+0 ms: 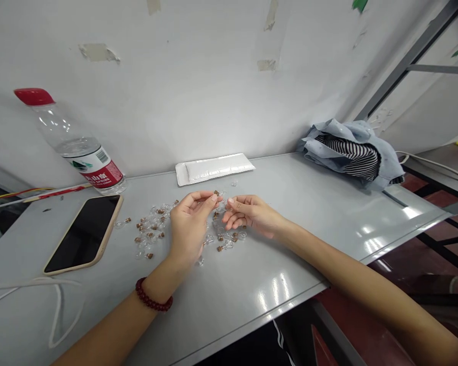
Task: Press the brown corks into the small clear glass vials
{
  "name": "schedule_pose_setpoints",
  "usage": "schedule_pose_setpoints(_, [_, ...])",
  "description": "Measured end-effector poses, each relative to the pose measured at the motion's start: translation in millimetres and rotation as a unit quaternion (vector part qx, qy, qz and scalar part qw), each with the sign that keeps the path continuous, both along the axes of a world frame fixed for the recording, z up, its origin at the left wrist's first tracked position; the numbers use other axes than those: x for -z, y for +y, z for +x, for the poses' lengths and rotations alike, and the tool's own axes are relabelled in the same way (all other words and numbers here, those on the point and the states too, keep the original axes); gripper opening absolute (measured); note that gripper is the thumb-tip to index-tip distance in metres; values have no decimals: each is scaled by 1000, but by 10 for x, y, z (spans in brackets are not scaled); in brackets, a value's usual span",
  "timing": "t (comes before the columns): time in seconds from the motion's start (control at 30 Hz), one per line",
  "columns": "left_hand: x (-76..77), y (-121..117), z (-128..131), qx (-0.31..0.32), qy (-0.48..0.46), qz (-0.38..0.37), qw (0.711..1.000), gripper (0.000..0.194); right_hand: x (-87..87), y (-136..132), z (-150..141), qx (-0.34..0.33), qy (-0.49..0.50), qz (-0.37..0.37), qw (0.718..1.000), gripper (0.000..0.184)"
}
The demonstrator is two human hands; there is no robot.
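Several tiny clear glass bottles with brown cork stoppers [152,226] lie scattered on the grey table [252,284]. My left hand [191,223], a dark red bead bracelet on its wrist, pinches one small corked bottle [218,195] at thumb and fingertips above the pile. My right hand [248,213] meets it from the right, fingers curled, its fingertips touching the same little bottle. More of these bottles [229,239] lie under and between both hands.
A phone [84,234] lies face up at left, a white cable [57,315] in front of it. A water bottle with a red cap [76,145] leans against the wall. A white plastic packet [213,168] lies behind the hands. Bundled clothing [351,152] sits at right.
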State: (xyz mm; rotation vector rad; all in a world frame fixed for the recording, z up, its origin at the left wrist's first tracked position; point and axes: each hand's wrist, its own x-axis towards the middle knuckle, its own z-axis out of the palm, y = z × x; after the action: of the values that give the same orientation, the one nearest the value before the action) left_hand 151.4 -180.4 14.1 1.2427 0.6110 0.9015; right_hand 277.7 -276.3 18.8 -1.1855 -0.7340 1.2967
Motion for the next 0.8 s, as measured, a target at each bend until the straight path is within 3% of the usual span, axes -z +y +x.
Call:
schedule_pose_setpoints(0.3, [1, -60, -6, 2, 6, -3, 1000, 15, 11, -1, -74, -21, 15, 0, 1000, 29])
schedule_pose_setpoints(0.8, [27, -106, -2, 9, 9, 11, 1000, 14, 31, -3, -82, 4, 97, 5, 995, 26])
